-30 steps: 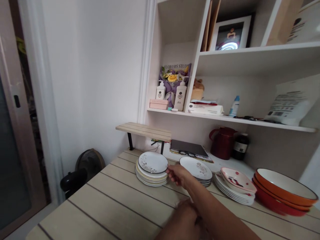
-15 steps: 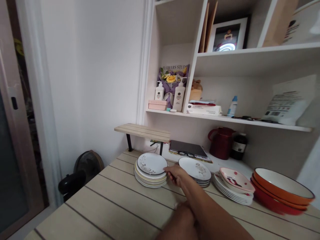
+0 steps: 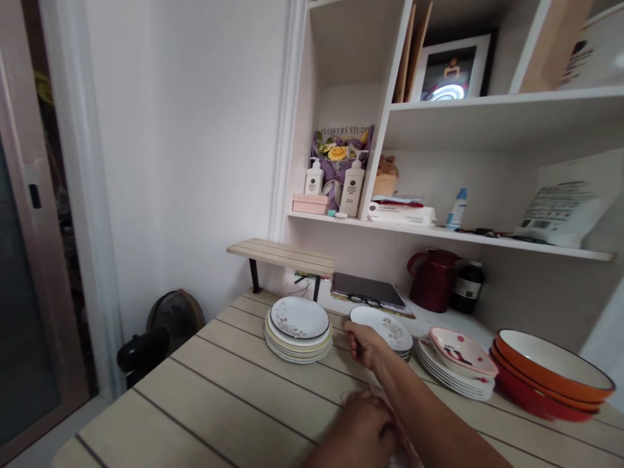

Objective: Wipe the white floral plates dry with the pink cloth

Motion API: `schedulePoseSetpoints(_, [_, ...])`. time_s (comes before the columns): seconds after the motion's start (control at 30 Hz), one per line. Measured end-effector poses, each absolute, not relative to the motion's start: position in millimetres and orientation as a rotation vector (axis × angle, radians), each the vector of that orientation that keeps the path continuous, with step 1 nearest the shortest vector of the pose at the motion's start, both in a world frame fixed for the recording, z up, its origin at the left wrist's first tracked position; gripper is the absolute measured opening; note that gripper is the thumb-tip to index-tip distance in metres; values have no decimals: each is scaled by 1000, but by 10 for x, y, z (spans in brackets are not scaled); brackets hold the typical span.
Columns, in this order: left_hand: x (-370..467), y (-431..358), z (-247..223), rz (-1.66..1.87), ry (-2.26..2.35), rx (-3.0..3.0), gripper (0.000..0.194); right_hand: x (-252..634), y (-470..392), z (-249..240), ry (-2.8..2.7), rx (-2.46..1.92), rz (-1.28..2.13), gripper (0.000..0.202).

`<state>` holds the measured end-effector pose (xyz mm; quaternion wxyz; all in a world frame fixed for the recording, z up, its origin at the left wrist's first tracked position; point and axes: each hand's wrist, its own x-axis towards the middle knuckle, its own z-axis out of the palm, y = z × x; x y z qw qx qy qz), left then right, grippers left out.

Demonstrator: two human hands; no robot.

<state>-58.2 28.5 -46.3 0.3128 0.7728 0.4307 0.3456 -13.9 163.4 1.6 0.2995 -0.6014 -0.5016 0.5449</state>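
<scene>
My right hand (image 3: 359, 341) is closed, its fingers curled, in front of the left edge of a stack of floral plates (image 3: 383, 327). Nothing shows in its fingers. To its left, apart from it, stands another stack of plates (image 3: 298, 318), white and yellow-rimmed, topped by a dark-rimmed floral plate. Nearer to me, my left hand (image 3: 364, 422) is closed on a pale pinkish cloth (image 3: 402, 439), low over the table and beside my right forearm. Most of the cloth is hidden behind the hand and forearm.
Right of the plates are white plates with a pink patterned dish (image 3: 461, 351) on top, then stacked orange and red bowls (image 3: 550, 370). Behind stand a red jug (image 3: 433, 279), a dark bottle (image 3: 468, 287) and a laptop (image 3: 368, 289) with glasses. A small raised shelf (image 3: 280, 255) sits at the back left.
My right hand has left the edge of the left stack's top plate and moved right. More of the cloth shows by my left hand. The view has shifted slightly.
</scene>
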Motion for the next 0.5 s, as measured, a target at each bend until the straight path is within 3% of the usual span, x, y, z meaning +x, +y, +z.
schedulePoseSetpoints(0.17, [-534,355,-599,974,1184,2100,19,17,1593,54,-1514,-1480,1202,29])
schedulePoseSetpoints(0.3, [-556,297,-516,1033,1125,2075,26,-90,1467,78,-1777,-1217,927,9])
schedulePoseSetpoints(0.5, [-599,192,-370,1121,1043,1916,50,-241,1326,1,-2431,-896,-11,42])
